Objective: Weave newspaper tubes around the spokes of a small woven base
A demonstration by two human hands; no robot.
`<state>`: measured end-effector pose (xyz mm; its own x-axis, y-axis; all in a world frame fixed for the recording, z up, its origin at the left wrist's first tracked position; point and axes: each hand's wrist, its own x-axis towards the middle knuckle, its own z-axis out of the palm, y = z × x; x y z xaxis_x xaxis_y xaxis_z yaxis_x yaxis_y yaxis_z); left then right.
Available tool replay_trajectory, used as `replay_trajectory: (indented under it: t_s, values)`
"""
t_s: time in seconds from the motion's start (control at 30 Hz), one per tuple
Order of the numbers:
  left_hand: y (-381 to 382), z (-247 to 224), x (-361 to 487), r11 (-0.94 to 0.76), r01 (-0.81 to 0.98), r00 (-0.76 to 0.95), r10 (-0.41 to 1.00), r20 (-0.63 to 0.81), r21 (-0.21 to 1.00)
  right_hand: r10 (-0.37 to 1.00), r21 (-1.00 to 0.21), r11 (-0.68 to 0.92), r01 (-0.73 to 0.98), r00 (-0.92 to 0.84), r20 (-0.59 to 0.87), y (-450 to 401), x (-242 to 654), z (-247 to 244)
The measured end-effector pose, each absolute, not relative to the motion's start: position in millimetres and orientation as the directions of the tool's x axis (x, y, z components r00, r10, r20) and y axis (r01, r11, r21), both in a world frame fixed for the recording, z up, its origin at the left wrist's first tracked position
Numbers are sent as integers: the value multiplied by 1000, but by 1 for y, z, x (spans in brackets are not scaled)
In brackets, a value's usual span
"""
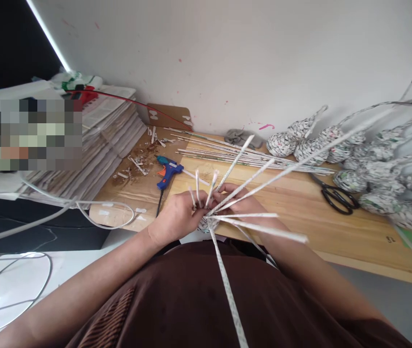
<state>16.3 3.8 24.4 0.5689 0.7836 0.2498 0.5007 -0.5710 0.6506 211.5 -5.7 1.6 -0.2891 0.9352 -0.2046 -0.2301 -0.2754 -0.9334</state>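
Observation:
Close to my body, a small woven ball of rolled newspaper is held between both hands, with several paper sticks fanning out from its top. My left hand is closed around its left side, fingers curled in among the shorter sticks. On the far right side, the fingers of my right hand pinch at the base of the sticks. One long stick hangs down over my brown shirt. The fingertips are partly hidden by the sticks.
A blue glue gun lies left of my hands. Loose paper sticks lie along the wall. Black scissors and several finished woven paper shapes are at the right. Stacked newspapers stand left, with a white cable looping in front.

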Motion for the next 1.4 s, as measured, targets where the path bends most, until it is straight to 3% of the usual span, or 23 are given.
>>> replay_trajectory:
  t_s: [0.23,0.47,0.57,0.7,0.83,0.97,1.4]
  values:
    - [2,29,23,-410,572,457,879,139,711,951,-985,-140,-104,-291,-104,-10,210,10]
    - [3,23,20,-292,633,397,918,24,717,921,-987,-65,-144,-389,-4,-20,218,2]
    - [2,20,19,-347,599,417,905,89,721,925,-993,109,48,-370,84,-31,220,5]
    - [-3,17,19,-433,638,379,896,231,636,902,-809,413,418,-311,300,-43,223,9]
    - [-8,15,18,-413,678,302,911,282,608,798,-620,599,506,-313,516,-44,221,7]
    - [-11,14,12,-400,666,251,915,316,630,720,-499,649,574,-251,647,-43,213,4]
    - [-12,9,1,-360,640,264,933,246,678,795,-454,576,680,-336,505,-64,212,0]
